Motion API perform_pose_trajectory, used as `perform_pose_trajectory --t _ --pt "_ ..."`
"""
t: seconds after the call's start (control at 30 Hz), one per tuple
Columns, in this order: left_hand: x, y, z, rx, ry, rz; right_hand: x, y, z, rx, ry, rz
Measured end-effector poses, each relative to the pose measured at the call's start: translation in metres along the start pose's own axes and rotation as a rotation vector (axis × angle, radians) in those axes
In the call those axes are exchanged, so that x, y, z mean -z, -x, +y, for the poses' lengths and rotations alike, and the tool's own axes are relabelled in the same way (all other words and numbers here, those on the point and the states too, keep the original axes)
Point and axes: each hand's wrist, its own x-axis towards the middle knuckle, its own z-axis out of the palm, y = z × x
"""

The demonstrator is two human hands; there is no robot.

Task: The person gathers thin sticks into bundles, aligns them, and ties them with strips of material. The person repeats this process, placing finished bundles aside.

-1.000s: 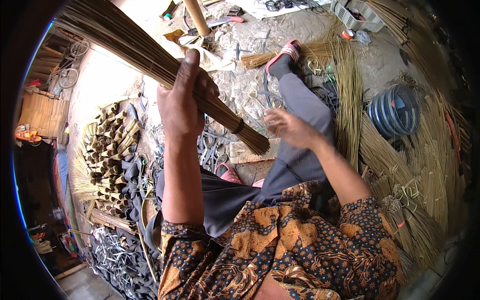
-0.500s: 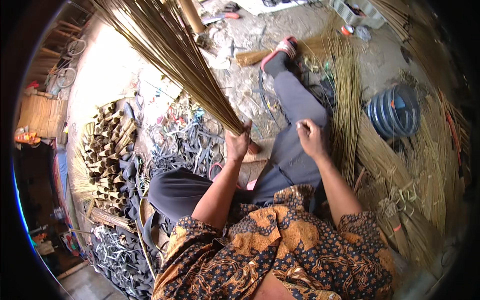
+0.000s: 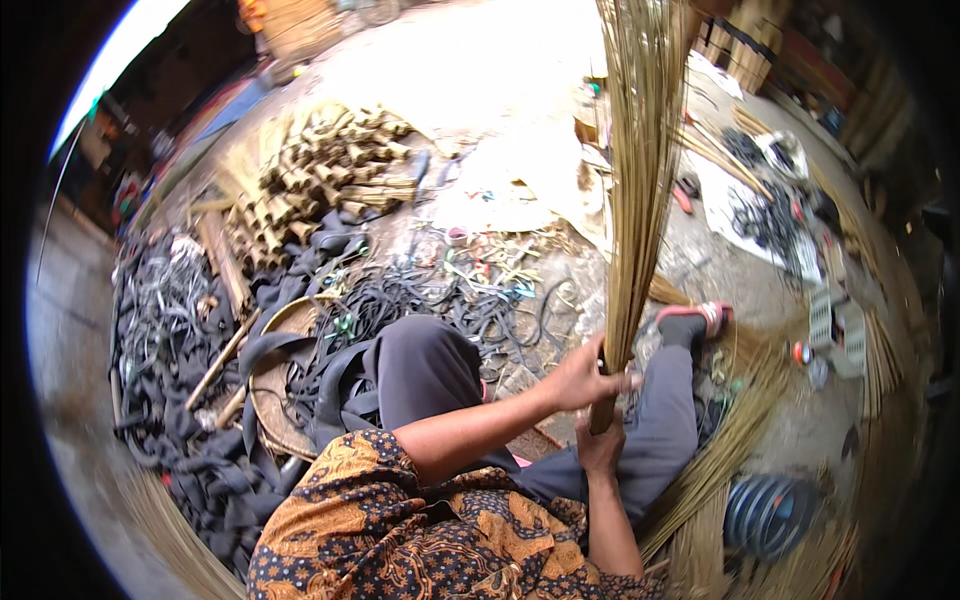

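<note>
Broom bundle (image 3: 640, 150) top beyond the upper edge, right hand (image 3: 600, 448) partly hidden.

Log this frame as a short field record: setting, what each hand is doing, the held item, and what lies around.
setting: person seated on the ground outdoors
left hand: gripping the bundle of thin tan sticks near its lower end
right hand: closed around the bundle's base, just below the left
bundle: upright, fanning out toward the top
left of legs: black rubber strips, stacked stick bundles
right: loose sticks, dark coil

Straw-yellow broom bristles (image 3: 640, 150) are seen above the fingers (image 3: 612, 378); a brown-and-black floral shirt (image 3: 400, 530), grey trousers (image 3: 660, 440) and a red sandal (image 3: 695, 315) are shown nearby.
</note>
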Motion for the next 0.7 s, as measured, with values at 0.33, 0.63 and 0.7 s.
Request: perform_pose_trajectory --t 0.33,0.63,0.7 --pt "0.088 0.025 -0.007 0.083 -0.080 0.071 0.032 -0.006 0.005 0.089 -0.145 -0.269" --pt "0.577 -0.061 0.193 -0.535 -0.291 0.666 0.043 0.015 0.033 -0.114 -0.182 -0.039" --pt "0.568 -0.075 0.189 -0.555 -0.246 0.416 0.044 0.019 0.029 -0.119 -0.235 0.070"
